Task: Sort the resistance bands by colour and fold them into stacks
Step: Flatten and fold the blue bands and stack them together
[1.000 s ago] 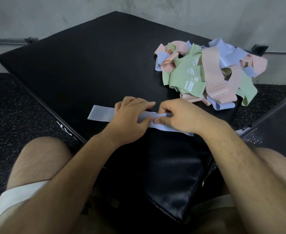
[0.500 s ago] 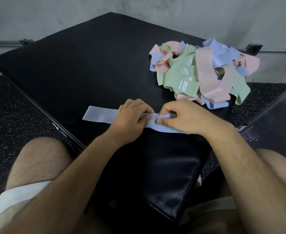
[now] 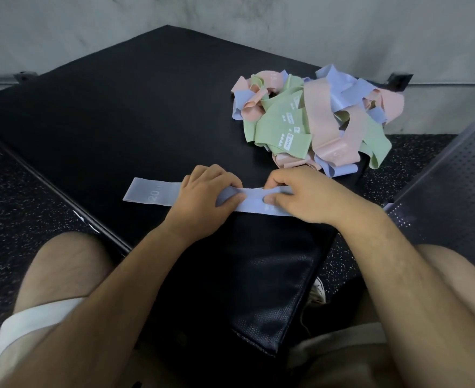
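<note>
A grey concrete wall [image 3: 230, 12] backs a black padded platform [image 3: 118, 121] set on dark speckled floor [image 3: 12, 197]. Near the platform's front edge a blue band [image 3: 152, 194] lies flat, its free end stretching out to the left with "20" printed on it. The left hand [image 3: 202, 197] sits knuckles-up on the middle of this band, fingers curled over its far edge and thumb laid along its top. Just beside it, the right hand [image 3: 306, 197] pinches the band, thumb at the far edge, curled fingertips pressing down on the surface. Further back on the right, a tangled pile of bands [image 3: 314, 121] in green, pink and blue rests unsorted. A perforated metal panel [image 3: 454, 177] fills the right edge
</note>
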